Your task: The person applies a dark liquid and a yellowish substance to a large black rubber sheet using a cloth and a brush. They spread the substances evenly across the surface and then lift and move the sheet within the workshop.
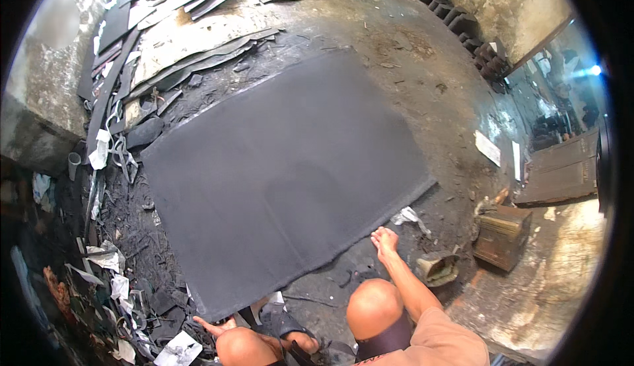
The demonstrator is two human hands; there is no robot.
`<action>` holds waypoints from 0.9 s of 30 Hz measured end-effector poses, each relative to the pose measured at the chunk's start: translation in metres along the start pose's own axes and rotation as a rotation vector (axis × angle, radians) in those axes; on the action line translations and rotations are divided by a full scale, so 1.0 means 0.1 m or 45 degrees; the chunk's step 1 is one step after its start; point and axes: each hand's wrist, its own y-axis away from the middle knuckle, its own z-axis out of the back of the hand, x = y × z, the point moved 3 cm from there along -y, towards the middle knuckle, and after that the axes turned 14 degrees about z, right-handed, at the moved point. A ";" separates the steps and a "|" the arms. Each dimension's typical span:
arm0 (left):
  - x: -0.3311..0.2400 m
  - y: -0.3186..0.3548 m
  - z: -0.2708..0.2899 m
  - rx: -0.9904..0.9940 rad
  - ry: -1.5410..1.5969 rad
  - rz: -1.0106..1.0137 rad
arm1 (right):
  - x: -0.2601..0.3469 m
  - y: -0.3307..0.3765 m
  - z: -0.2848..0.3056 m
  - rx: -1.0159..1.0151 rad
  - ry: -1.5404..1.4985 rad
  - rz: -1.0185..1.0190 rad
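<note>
While the middle of the floor (403,82) is covered by a large dark sheet (284,161), its near edge is met by a hand at two places. At the near left corner, the left hand (219,327) is placed low beside a bent knee (244,347); one finger is held out straight and apart, the others are partly hidden, and whether the corner is pinched cannot be told. Over to the right hand (386,242): it is set farther along that same edge, its fingers bent and pressed together right at the border, though a pinch on the material cannot be confirmed. Just beyond it, a crumpled white scrap (411,219) is seen beside the sheet, while a rounded, open-mouthed container (439,268) and a wooden block (502,236) are found off to the right. At the lower left, the ground is littered with white paper (179,350), and farther up, flat dark strips (113,95) are heaped along the wall (46,95).
</note>
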 end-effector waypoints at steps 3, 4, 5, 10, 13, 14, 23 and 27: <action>-0.87 -0.45 0.33 0.049 -1.079 -0.845 | -0.10 0.04 -0.74 0.015 -0.033 -0.049; -0.38 -0.04 -0.15 -0.483 -1.506 -0.868 | 0.03 -0.17 -0.13 -0.092 0.028 0.010; -0.83 -0.39 0.09 -0.402 -1.472 -1.059 | 0.00 -0.15 -0.22 -0.054 0.003 -0.021; -1.44 -0.77 -0.07 -0.367 -2.051 -1.156 | 0.07 0.02 -0.70 0.288 0.049 0.192; -1.53 -0.71 -0.42 -0.380 -2.359 -1.169 | 0.11 0.37 -0.89 0.381 0.524 0.258; -1.55 -0.68 -0.54 -0.378 -2.431 -1.185 | 0.18 0.50 -0.81 0.432 0.539 0.219; -2.37 -0.30 -1.76 -0.187 -2.890 -1.370 | 1.36 1.23 1.89 -0.354 0.853 0.905; -1.67 -0.02 -2.80 0.899 -2.368 -1.852 | 1.15 0.70 3.45 -0.530 1.414 0.604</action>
